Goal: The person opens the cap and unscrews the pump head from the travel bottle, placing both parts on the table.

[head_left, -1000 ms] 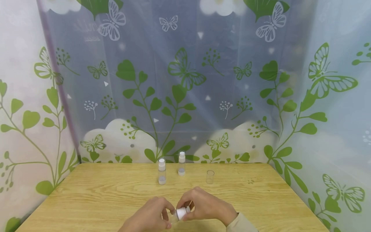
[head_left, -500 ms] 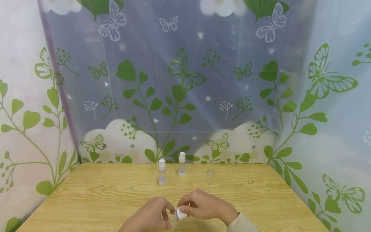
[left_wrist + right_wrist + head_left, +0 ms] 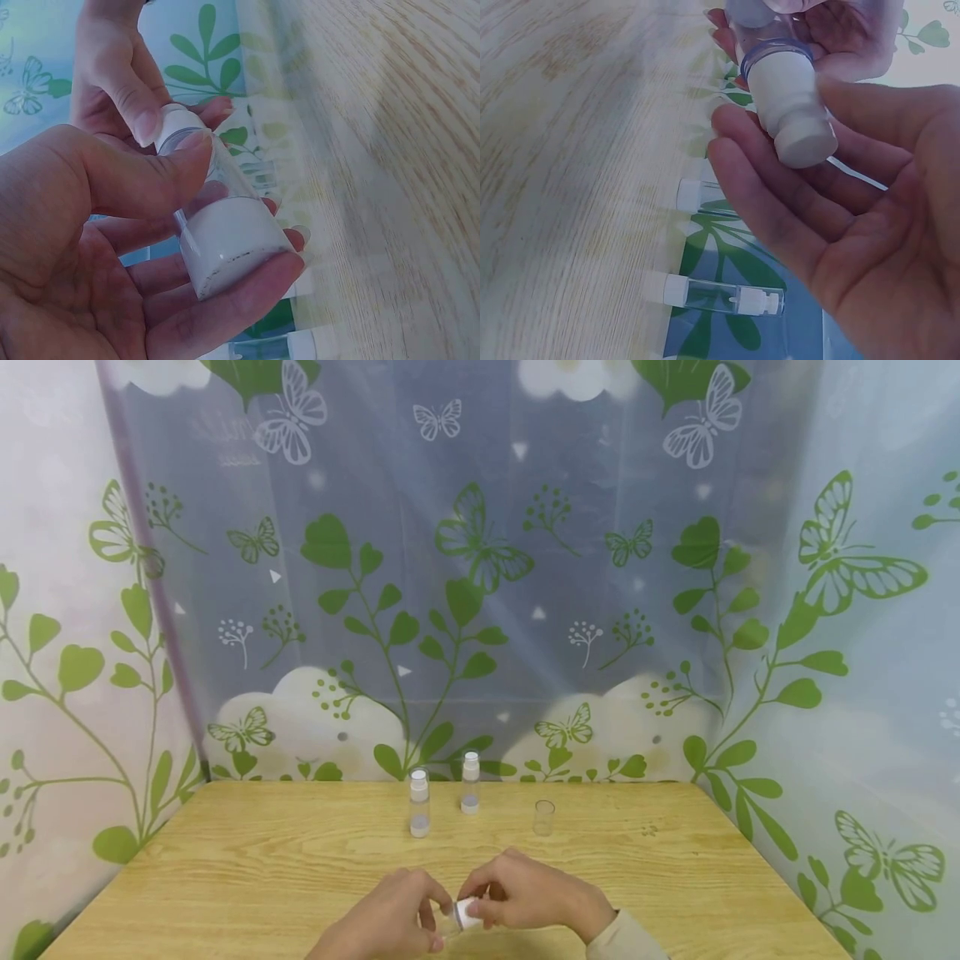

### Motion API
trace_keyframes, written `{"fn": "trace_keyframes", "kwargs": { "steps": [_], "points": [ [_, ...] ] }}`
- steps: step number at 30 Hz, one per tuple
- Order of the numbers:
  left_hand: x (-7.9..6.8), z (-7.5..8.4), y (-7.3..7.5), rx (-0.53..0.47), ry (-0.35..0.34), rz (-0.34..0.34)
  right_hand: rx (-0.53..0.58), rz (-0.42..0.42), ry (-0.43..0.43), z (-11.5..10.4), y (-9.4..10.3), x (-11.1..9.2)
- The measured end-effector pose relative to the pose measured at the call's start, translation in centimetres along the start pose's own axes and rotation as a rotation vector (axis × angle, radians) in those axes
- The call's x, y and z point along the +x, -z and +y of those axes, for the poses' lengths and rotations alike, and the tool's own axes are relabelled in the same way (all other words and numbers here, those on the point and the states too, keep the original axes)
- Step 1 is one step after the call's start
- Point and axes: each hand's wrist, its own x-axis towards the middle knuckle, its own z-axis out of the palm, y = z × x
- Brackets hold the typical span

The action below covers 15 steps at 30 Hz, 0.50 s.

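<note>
A small clear pump bottle (image 3: 234,244) with a white base is tilted between the two hands, low over the table. My left hand (image 3: 386,914) grips its clear body, the thumb along the side and fingers under the white base in the left wrist view. On the other end, my right hand (image 3: 528,893) pinches the white pump top (image 3: 784,86) between thumb and fingers. A dark ring marks where the top meets the clear body. Part of the bottle is hidden behind the fingers in the head view.
Two similar pump bottles, a nearer one (image 3: 419,818) and a farther one (image 3: 470,797), stand upright at the back of the wooden table (image 3: 262,835). To their right stands a clear cap (image 3: 543,818). A patterned curtain (image 3: 480,635) hangs behind the table.
The right hand's fingers have shifted around the white pump top, the thumb moving up onto its side and then slightly down. The left hand keeps its hold in place.
</note>
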Motion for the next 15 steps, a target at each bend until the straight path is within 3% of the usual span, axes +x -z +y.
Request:
{"fn": "trace_keyframes", "kwargs": {
  "steps": [8, 15],
  "points": [
    [-0.04, -0.04, -0.15, 0.001, 0.009, 0.004, -0.099, 0.034, 0.017, -0.23, -0.04, 0.04],
    [-0.05, 0.06, -0.17, 0.013, 0.013, 0.009, -0.119, 0.053, 0.020, -0.32, -0.03, -0.02]
  ]
}}
